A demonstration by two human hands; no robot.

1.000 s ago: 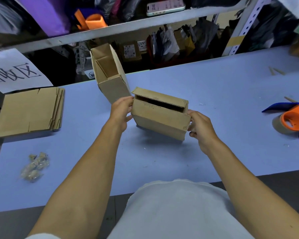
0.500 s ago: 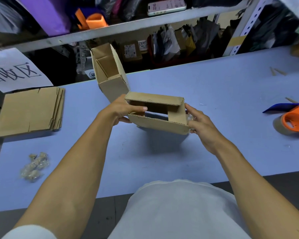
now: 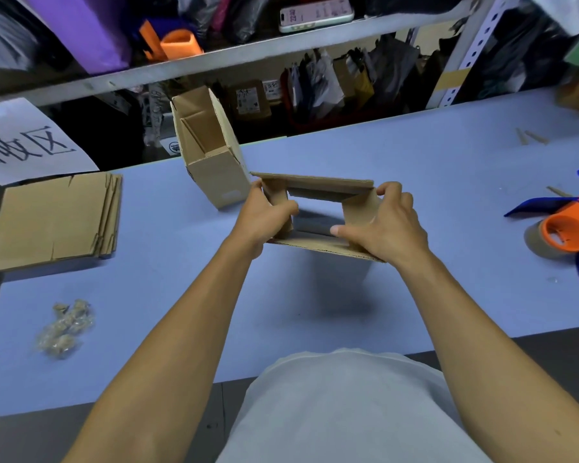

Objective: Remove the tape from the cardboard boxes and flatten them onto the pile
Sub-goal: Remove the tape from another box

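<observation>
above the table [image 3: 415, 182], both hands grip an open box [image 3: 318, 185].

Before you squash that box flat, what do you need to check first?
1. Both hands hold the box: left hand and right hand grip the held box: ok.
2. Box open right through: ok.
3. Tape all off: cannot tell.
4. Flat pile ready at the left: ok.
5. Standing box close by the left hand, might get bumped: not ok.
</observation>
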